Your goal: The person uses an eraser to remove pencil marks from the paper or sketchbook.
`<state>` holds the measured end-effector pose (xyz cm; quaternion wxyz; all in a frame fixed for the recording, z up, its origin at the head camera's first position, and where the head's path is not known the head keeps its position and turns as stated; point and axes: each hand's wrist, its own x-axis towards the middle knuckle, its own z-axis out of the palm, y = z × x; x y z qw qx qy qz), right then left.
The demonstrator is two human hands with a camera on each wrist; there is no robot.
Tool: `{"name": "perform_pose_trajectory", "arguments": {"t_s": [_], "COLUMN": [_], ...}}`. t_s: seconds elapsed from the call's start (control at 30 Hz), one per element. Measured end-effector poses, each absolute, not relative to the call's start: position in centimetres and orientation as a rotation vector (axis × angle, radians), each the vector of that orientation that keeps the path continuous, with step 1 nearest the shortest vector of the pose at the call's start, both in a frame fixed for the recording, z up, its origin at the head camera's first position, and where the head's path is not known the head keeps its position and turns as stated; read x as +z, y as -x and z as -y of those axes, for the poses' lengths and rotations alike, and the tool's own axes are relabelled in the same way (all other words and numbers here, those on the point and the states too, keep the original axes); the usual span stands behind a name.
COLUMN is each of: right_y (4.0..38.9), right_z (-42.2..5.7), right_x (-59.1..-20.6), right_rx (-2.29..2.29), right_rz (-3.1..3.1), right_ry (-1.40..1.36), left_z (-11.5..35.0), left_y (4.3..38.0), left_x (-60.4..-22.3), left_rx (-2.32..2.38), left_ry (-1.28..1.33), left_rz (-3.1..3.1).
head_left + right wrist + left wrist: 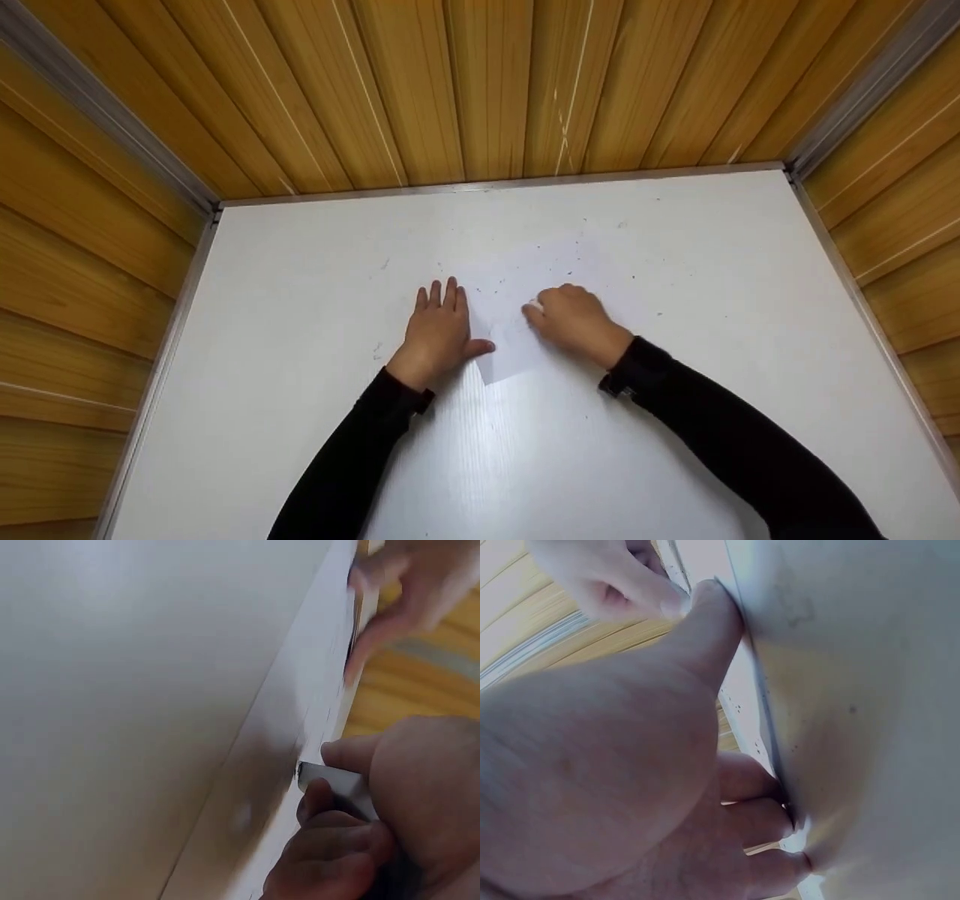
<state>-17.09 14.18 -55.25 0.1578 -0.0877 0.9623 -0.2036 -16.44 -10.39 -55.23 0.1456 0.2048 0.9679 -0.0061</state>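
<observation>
White rectangular paper sheet (504,361) likely light, crease-prone; hold edge beside flat left hand (439,330); right hand (576,319) pinches whitish oblong block (341,784).

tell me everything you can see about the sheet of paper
The sheet of paper is thin, white to faintly lilac, with straight edges, and lies roughly flat and askew on the white table, its near corner pointing toward the person. Small dark specks are scattered over it. The left hand lies at its left edge, thumb on the sheet. The right hand holds a small pale block with one end against it. Its far edges blend into the table.
</observation>
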Motion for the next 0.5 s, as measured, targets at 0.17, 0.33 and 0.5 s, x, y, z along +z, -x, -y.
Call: {"name": "perform_pose_trajectory", "arguments": {"t_s": [0.17, 0.33, 0.5], "right_y": [16.9, 17.2, 17.8], "right_z": [-8.5, -7.6, -11.7], "right_x": [-56.0, -56.5, -56.5], "right_rx": [-0.572, -0.550, -0.537], "right_rz": [-2.759, -2.788, -2.808], "right_ry": [0.431, 0.450, 0.371], "left_z": [10.4, 10.4, 10.4], "left_y": [16.2, 16.3, 16.4], "left_x": [-55.3, -55.1, -54.9], "left_rx": [0.006, 0.009, -0.022], "left_ry": [-0.597, -0.589, -0.554], "left_rz": [-2.799, -2.802, -2.770]}}
